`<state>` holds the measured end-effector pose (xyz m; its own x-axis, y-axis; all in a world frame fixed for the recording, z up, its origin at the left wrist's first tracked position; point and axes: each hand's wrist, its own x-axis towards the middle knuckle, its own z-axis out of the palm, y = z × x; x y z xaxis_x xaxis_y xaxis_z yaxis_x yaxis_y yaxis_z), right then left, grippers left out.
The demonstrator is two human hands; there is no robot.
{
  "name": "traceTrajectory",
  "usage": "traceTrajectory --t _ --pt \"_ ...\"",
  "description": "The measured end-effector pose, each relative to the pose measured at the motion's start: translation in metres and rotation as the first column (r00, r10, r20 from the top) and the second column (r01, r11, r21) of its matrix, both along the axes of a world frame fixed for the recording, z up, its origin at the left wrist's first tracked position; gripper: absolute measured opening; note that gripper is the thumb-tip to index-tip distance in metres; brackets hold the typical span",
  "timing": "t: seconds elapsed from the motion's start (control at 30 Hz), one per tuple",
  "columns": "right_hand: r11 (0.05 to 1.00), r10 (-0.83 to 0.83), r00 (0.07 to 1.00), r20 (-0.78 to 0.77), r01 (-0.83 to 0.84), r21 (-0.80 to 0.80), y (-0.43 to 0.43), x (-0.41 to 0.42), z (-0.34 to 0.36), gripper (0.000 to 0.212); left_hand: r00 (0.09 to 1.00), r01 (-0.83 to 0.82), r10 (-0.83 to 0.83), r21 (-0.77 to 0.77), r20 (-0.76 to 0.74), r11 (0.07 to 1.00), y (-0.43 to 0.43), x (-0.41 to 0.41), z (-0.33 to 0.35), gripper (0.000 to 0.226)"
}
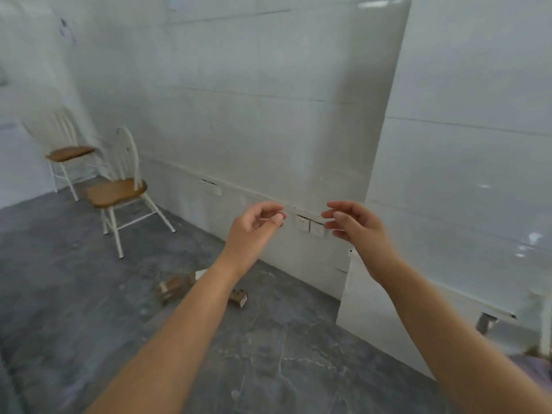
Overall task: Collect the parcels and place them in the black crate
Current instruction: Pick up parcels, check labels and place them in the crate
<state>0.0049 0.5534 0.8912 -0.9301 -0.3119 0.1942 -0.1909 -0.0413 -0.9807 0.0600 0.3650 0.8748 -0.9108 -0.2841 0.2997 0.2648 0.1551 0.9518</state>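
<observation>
Left of the wall sockets [310, 227] stand two white chairs [119, 189] with wooden seats. Below and left of the sockets, two brown parcels [174, 286] lie on the grey floor [89, 294], blurred and partly hidden by the left forearm. The left hand [257, 222] and right hand [355, 225] flank the sockets, loosely curled and empty, before a white tiled wall [239, 100].

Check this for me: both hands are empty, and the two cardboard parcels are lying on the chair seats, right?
Not quite. In the head view the left hand and right hand are empty, but the larger parcel and the smaller parcel lie on the grey floor, not on the chair seats.
</observation>
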Motion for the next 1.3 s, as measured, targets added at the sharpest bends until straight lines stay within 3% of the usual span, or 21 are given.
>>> traceTrajectory --t 0.4,0.73,1.0,1.3 --pt "0.976 0.211 0.976 0.049 -0.213 0.041 -0.178 -0.117 -0.033 0.023 0.964 -0.259 0.257 0.015 0.073 0.966 -0.16 -0.056 -0.04 0.014" --pt "0.878 0.473 0.881 0.008 -0.472 0.076 -0.327 -0.26 -0.028 0.021 0.832 -0.555 0.553 0.057 0.047 0.83 -0.268 -0.157 -0.034 0.017" --pt "0.809 0.562 0.816 0.138 -0.577 0.118 -0.457 -0.329 -0.072 0.019 0.77 -0.632 0.614 0.075 0.175 0.772 -0.382 -0.213 -0.078 0.019" --pt "0.812 0.525 0.841 0.133 -0.542 0.216 -0.629 -0.44 -0.137 0.025 0.772 -0.608 0.565 0.077 0.291 0.791 -0.562 -0.321 -0.147 0.016"
